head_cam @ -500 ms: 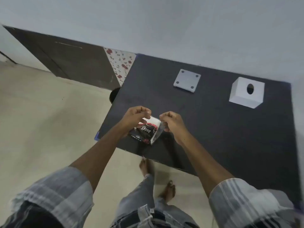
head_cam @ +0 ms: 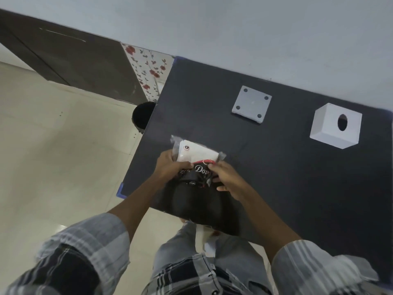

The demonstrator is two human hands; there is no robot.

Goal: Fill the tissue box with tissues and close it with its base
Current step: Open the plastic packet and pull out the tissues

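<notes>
A plastic tissue pack [head_cam: 196, 155], black and red with white tissues showing at its far end, lies at the near left part of the black table [head_cam: 276, 177]. My left hand [head_cam: 170, 167] grips the pack's left side and my right hand [head_cam: 226, 177] pinches its right edge. The white cube tissue box [head_cam: 331, 133] with an oval hole stands at the far right of the table. Its flat square base [head_cam: 252, 104] with a dot in each corner lies apart from it, further left near the wall.
A dark round bin [head_cam: 142, 116] stands on the tiled floor by the table's left edge. A floral panel [head_cam: 148, 69] and a dark wooden door [head_cam: 74, 62] lie beyond. The grey wall [head_cam: 255, 35] borders the table's far side.
The pack has come down from its raised, tilted hold to lie flatter on the table, with the white tissue end now pointing away. Both hands still hold it.
</notes>
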